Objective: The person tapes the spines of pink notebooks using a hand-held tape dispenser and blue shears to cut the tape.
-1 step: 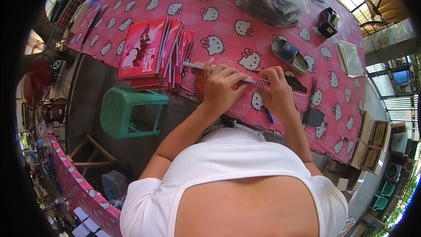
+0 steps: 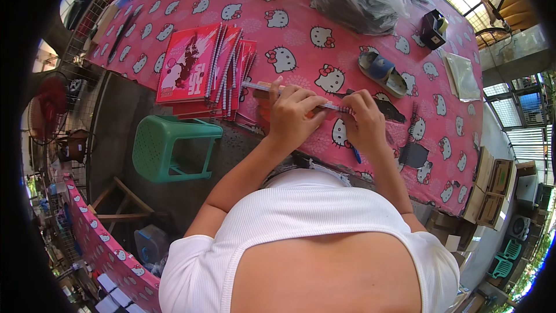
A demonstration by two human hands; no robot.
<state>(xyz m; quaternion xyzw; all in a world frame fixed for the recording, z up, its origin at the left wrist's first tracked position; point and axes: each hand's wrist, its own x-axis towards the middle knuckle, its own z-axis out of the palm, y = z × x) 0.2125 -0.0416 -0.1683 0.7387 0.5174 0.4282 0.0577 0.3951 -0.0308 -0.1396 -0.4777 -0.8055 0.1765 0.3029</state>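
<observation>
Both my hands are over the near edge of a pink patterned table. Between them is a notebook (image 2: 252, 86) seen nearly edge-on, with a dark wire coil (image 2: 344, 109) at its right end. My left hand (image 2: 294, 117) grips its middle, thumb and fingers closed on the edge. My right hand (image 2: 366, 120) pinches the coil's right end with bent fingertips. An orange surface (image 2: 264, 104) shows beside my left hand; whether it is part of the notebook I cannot tell. A stack of red and pink spiral notebooks (image 2: 186, 66) lies to the left, coils to the right.
A blue-strapped slipper (image 2: 382, 73) lies beyond my right hand. Further off are a clear bag of dark material (image 2: 362, 0) and a black tape dispenser (image 2: 433, 29). A blue pen (image 2: 356, 154) and black coil piece (image 2: 413, 152) lie nearby. A green stool (image 2: 174, 148) stands left.
My right hand has shifted slightly, its fingers now covering more of the coil's right end. My left hand and the notebook look unmoved.
</observation>
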